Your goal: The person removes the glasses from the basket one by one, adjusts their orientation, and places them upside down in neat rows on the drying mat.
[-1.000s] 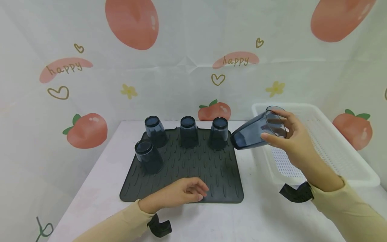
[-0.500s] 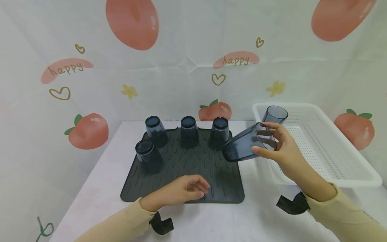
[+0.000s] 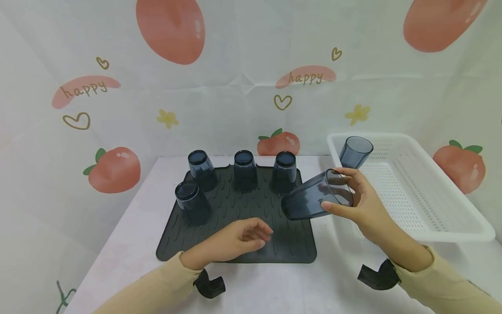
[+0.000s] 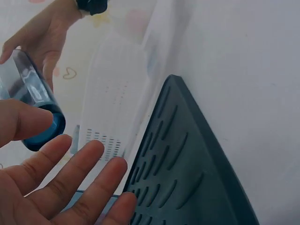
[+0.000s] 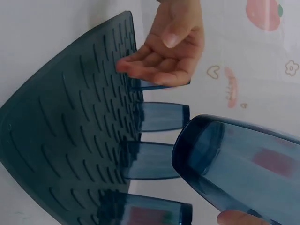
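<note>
My right hand (image 3: 362, 207) grips a blue-tinted drinking glass (image 3: 303, 200) near its open rim, thumb on the near side and fingers on the far side. The glass is tilted, its thick base pointing left over the right part of a dark ribbed drying mat (image 3: 243, 213). In the right wrist view, the same glass (image 5: 243, 159) fills the right side. Over the mat's front part hovers my left hand (image 3: 239, 237), fingers loosely bent and holding nothing. Several matching glasses stand upside down on the mat, one at back right (image 3: 284, 172) and one at front left (image 3: 194, 205).
A white perforated plastic basket (image 3: 443, 237) stands on the right of the white table (image 3: 286, 288). One more blue glass (image 3: 354, 152) leans in its back left corner, mouth up. A cloth backdrop (image 3: 235, 43) with printed peaches hangs behind the table.
My right hand has brought the glass left and down from the basket's edge toward the mat, uncovering the glass left in the basket. The left hand has risen slightly forward.
</note>
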Demonstrator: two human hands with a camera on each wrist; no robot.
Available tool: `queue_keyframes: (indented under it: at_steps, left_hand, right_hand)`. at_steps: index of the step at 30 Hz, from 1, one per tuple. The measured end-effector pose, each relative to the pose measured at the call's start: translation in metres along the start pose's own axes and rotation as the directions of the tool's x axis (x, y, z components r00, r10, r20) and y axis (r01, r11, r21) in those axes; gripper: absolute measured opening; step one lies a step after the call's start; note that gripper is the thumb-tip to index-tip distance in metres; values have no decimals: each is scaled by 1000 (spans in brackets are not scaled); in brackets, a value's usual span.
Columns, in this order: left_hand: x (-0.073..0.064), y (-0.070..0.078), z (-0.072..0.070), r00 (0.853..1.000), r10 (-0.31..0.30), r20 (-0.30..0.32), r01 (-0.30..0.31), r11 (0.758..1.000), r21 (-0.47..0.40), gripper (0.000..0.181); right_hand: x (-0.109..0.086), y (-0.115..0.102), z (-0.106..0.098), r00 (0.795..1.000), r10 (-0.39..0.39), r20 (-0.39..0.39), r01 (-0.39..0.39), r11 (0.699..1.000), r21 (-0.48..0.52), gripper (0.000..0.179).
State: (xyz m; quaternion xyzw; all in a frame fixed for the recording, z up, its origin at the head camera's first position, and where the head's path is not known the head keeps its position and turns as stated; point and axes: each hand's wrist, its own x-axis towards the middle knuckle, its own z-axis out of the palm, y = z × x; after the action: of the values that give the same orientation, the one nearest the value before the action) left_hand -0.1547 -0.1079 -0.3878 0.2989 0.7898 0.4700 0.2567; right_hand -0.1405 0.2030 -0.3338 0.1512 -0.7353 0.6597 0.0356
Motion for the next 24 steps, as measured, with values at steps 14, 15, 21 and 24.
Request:
queue_keyframes:
  at_steps: [14,15,21,24]
  left_hand:
    - [8,7,-7,966,157,-203,-145,987,74,50]
    - [9,8,-7,962,173,-212,-161,984,71,51]
    - [16,13,-7,929,271,-251,-264,962,64,62]
    - [19,14,-5,912,316,-263,-309,949,69,67]
  right_hand:
    - [-8,0,9,999,-29,31,26,997,79,67]
    - [-8,0,9,999,-30,31,27,997,73,68]
    - [-9,3,11,999,-27,31,25,999,46,69]
    - [-10,3,13,999,-24,35,22,998,51,69]
